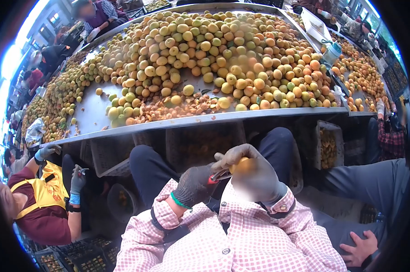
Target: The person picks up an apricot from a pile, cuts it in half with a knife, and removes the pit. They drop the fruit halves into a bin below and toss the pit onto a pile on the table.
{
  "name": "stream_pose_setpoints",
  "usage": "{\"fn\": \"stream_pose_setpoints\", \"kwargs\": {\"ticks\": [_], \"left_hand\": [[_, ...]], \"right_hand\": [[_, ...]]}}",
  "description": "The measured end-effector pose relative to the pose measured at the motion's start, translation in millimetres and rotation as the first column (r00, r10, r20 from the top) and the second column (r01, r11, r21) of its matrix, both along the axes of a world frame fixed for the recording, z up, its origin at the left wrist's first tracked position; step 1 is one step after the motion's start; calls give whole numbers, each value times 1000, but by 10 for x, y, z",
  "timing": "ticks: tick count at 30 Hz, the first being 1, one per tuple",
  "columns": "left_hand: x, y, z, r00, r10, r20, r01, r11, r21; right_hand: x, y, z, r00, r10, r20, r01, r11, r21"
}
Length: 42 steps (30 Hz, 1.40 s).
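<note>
My left hand [195, 185], in a dark knit glove with a green cuff, is closed around a small hand tool [212, 179] with a red handle and metal jaws. The exact kind of tool is hard to make out. My right hand [263, 179], in a grey glove, grips an orange-yellow apricot [242, 167], whose lower part is lost in blur. Both hands meet above my lap, the metal jaws touching or very near the fruit. Beyond them, a metal table [191, 119] carries a large heap of apricots [177, 45].
Small brown-orange pieces [177, 108] lie along the table's near edge. Beneath it stand crates [110, 156], and another crate of fruit [329, 147] is at right. A co-worker in a yellow apron [53, 186] sits left; another person's hand [361, 247] rests at right. A bottle [332, 52] stands far right.
</note>
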<state>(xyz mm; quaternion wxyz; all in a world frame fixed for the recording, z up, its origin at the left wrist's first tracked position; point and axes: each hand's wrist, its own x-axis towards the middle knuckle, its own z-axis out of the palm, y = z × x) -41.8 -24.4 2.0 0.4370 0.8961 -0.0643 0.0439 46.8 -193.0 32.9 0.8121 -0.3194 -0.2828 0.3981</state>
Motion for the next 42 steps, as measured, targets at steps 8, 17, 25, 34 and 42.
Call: {"fn": "stream_pose_setpoints", "kwargs": {"ticks": [8, 17, 25, 34, 42], "left_hand": [[39, 11, -99, 999, 47, 0, -47, 998, 48], [25, -33, 31, 994, 75, -84, -77, 997, -26], [38, -35, -258, 980, 120, 158, -108, 991, -81], [-54, -8, -588, 990, 135, 45, -130, 986, -108], [-133, 33, -261, 979, 199, -40, -202, 941, -273]], "right_hand": [[-64, 64, -30, 991, -134, 28, 137, 982, -129], [-21, 108, -31, 992, -112, 55, 118, 987, -110], [-84, 226, -184, 983, -107, 150, 113, 993, -32], [59, 216, -227, 876, -387, -289, 434, 893, 119], [187, -134, -200, 779, -228, 584, 521, 754, -400]]}}
